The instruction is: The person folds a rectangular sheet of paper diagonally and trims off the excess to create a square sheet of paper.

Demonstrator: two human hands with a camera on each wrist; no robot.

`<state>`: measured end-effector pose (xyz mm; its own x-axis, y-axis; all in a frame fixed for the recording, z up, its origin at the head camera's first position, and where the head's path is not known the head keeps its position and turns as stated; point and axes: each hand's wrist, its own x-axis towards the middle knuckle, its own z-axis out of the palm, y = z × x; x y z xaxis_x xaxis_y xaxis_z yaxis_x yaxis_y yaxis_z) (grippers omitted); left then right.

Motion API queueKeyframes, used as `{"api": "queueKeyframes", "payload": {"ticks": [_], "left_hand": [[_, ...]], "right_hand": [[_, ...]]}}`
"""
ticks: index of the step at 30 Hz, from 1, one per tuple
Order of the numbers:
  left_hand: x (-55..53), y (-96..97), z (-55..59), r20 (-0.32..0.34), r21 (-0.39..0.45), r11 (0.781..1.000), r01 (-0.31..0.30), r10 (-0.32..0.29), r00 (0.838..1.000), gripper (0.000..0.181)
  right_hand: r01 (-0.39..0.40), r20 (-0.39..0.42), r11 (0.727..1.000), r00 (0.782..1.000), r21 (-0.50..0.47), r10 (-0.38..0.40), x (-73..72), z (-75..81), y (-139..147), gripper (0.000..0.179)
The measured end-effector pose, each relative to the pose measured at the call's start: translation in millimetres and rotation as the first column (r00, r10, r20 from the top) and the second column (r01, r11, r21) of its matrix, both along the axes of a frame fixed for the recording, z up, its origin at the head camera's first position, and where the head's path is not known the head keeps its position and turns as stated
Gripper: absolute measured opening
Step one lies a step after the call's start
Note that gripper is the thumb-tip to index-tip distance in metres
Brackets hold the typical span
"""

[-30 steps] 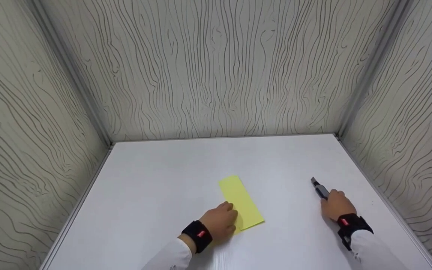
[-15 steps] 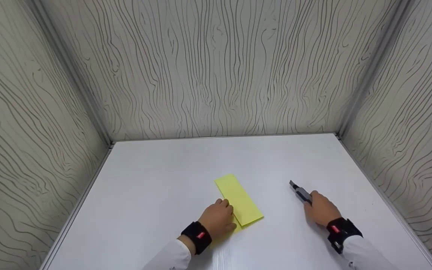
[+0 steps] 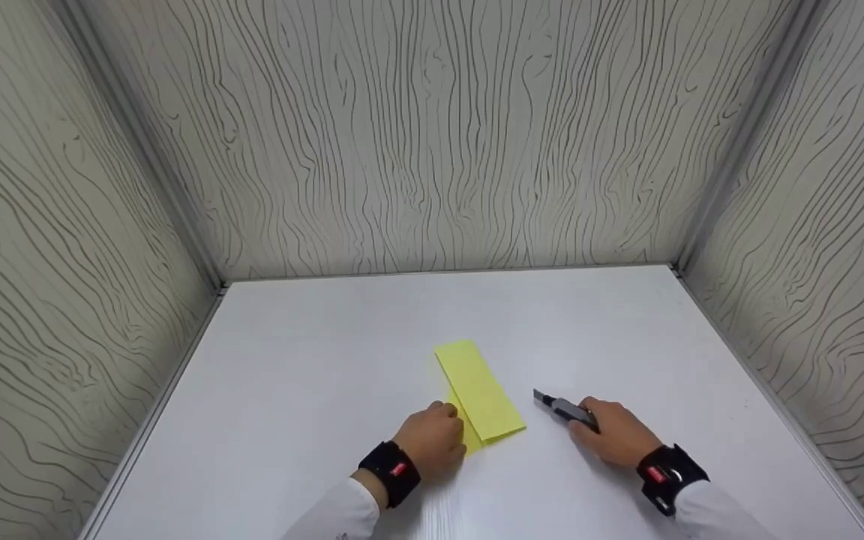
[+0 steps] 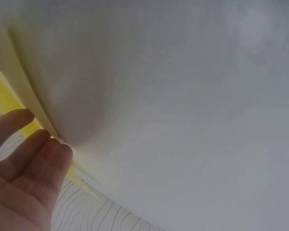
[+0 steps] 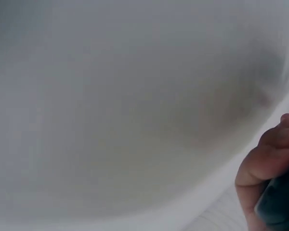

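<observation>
In the head view, a folded sheet of yellow paper lies slanted on the table, its upper layer offset from a lower layer. My left hand holds the paper's lower left edge with bent fingers. The left wrist view has fingertips at the edge of the yellow paper; part of the grip is cut off. To the right of the paper, my right hand grips a grey and black utility knife, blade out and pointing left toward the paper. Only the knife's dark end shows in the right wrist view.
The white table meets patterned panels at the back and both sides, with metal strips along its edges. Black bands are on both wrists.
My right hand has carried the utility knife left and slightly nearer, toward the paper. The yellow paper has shifted and turned a little, exposing more of its lower layer; my left hand stays nearly in place.
</observation>
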<state>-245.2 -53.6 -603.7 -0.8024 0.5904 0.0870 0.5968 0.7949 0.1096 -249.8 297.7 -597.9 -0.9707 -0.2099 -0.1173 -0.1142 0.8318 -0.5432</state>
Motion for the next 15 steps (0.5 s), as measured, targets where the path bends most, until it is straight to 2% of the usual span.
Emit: {"api": "queueKeyframes", "payload": {"ticks": [4,7,11,15], "left_hand": [[0.7,-1.1,-1.6,0.012,-0.015,1.000,0.017,-0.017,1.000,0.015],[0.0,-0.7,-2.4,0.034,-0.029,0.999,0.012,-0.011,0.999,0.018],[-1.2,-0.7,-2.3,0.050,-0.038,0.999,0.008,-0.006,0.999,0.024],[-0.7,-1.6,-2.6,0.045,-0.039,0.999,0.019,-0.018,0.999,0.024]], "right_hand": [[-0.077,0.002,0.997,0.997,-0.008,0.077,6.5,-1.0,-14.9,0.025],[-0.155,-0.025,0.988,0.988,-0.006,0.155,11.9,-1.1,-25.3,0.023],[-0.263,-0.088,0.965,0.961,0.016,0.263,20.1,-1.4,-37.3,0.022],[-0.336,-0.094,0.941,0.936,0.043,0.338,28.8,-3.2,-47.7,0.022]]}}
